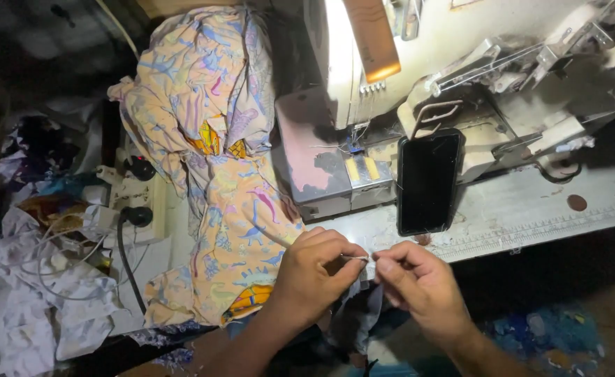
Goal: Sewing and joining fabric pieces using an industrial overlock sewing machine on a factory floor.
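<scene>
— Where are the hands, going by the sewing machine (419,63)?

— Both in front of it, at the near edge of the surface (531,209). The left hand (314,272) and right hand (419,283) meet fingertip to fingertip, fingers narrow, pinching a thin pale thread (357,258) between them.

— What else lies around the machine?

— A dark phone (427,181) leans upright against its front. To the machine's left, a patterned orange cloth (230,174) is heaped, trailing down to the left hand. Further left sits a white power strip (136,202) with black plugs.
</scene>
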